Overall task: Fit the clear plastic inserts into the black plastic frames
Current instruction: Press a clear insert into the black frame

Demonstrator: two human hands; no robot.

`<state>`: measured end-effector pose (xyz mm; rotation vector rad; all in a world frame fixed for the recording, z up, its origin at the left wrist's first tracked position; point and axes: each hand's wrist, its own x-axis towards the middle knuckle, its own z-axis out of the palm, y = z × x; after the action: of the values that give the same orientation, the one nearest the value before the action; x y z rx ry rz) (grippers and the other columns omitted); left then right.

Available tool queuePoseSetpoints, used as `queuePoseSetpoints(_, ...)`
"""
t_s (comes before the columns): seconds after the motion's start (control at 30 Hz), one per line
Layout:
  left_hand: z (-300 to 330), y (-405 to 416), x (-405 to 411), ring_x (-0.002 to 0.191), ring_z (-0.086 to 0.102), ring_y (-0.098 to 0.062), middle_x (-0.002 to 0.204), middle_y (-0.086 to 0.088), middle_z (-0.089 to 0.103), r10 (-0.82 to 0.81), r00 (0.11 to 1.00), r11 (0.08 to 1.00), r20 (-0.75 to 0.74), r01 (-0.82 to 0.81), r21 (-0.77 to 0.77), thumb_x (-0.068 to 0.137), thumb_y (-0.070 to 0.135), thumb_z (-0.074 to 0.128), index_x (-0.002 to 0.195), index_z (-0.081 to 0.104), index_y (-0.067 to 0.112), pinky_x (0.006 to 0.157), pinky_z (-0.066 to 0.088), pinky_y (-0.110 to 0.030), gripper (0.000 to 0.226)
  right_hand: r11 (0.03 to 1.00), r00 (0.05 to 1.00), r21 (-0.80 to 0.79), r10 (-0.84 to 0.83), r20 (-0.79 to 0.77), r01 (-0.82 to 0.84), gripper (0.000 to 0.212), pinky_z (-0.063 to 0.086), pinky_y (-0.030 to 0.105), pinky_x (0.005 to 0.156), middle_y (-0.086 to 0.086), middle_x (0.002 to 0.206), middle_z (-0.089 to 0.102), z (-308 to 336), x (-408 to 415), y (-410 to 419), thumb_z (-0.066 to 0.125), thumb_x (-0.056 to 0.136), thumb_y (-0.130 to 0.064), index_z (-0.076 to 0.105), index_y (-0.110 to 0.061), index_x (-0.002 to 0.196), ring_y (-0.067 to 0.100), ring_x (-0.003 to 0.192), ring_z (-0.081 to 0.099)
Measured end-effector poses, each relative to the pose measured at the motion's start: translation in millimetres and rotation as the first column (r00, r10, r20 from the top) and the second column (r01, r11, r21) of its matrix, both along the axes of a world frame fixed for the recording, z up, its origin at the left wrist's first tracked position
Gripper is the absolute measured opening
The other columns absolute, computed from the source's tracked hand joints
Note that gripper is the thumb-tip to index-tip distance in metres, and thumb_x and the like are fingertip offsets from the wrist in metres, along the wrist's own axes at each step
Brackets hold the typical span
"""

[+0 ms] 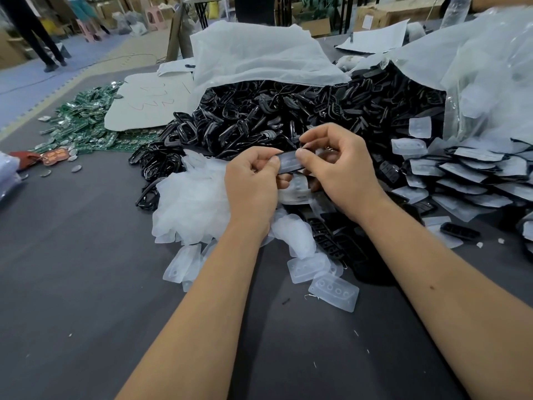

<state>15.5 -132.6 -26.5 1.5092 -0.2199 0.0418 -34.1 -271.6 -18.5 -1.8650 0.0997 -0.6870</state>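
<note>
Risk of a half-seated fit: clear insert (289, 162) thin and flexible, liable to bow or pop out at one end if pressed unevenly into the black frame (292, 170), of which only a dark edge shows beneath it. Risk too of a slip, both grips being at the very ends, and of a dropped piece vanishing among the loose inserts (190, 197) heaped directly below. Whether already clicked home: cannot tell, fingers hiding the corners. Left hand (253, 180) curled, thumb and forefinger pinching the left end of the insert; right hand (340, 168) likewise curled, thumb on top of the right end, fingers underneath. Piece held between the two hands, above the counter (72, 284), just in front of the black frame pile (259, 116); finished pieces (473, 174) stacked off to the right.
</note>
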Motion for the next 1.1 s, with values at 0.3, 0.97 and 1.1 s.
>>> queuePoseSetpoints(0.3, 9.2, 3.4, -0.2, 0.053, 0.062, -0.012, 0.068, -0.009, 0.068, -0.034, 0.979, 0.99, -0.201, 0.005, -0.144, 0.098, -0.009, 0.056, 0.092, 0.071, -0.002, 0.05, 0.049, -0.019, 0.017, 0.813, 0.994, -0.583, 0.075, 0.082, -0.014, 0.019, 0.042, 0.02, 0.076, -0.001, 0.109, 0.063, 2.4, -5.3, -13.3, 0.084, 0.085, -0.014, 0.081, -0.016, 0.104, 0.017, 0.102, 0.056)
queuePoseSetpoints(0.97, 12.3, 5.7, -5.0, 0.073, 0.062, -0.013, 0.085, -0.01, 0.071, -0.204, 0.97, 0.95, -0.134, 0.163, -0.267, 0.104, 0.007, 0.061, 0.102, 0.076, 0.002, 0.062, 0.055, -0.021, 0.016, 0.735, 0.926, 0.631, 0.37, -0.069, -0.247, 0.014, 0.057, 0.026, 0.068, 0.011, 0.093, 0.079, 6.5, -2.7, -6.1, 0.068, 0.095, -0.004, 0.079, -0.008, 0.102, 0.018, 0.082, 0.073)
queuePoseSetpoints(1.1, 11.0, 5.5, -3.7, 0.074, 0.06, -0.012, 0.087, -0.01, 0.07, -0.193, 0.974, 0.955, -0.117, 0.159, -0.251, 0.106, 0.011, 0.059, 0.106, 0.076, 0.002, 0.061, 0.053, -0.02, 0.019, 0.726, 0.917, 0.626, 0.396, -0.043, -0.284, 0.017, 0.058, 0.025, 0.07, 0.012, 0.094, 0.079, 6.3, -3.4, -6.8, 0.066, 0.094, 0.003, 0.078, -0.006, 0.103, 0.018, 0.082, 0.075)
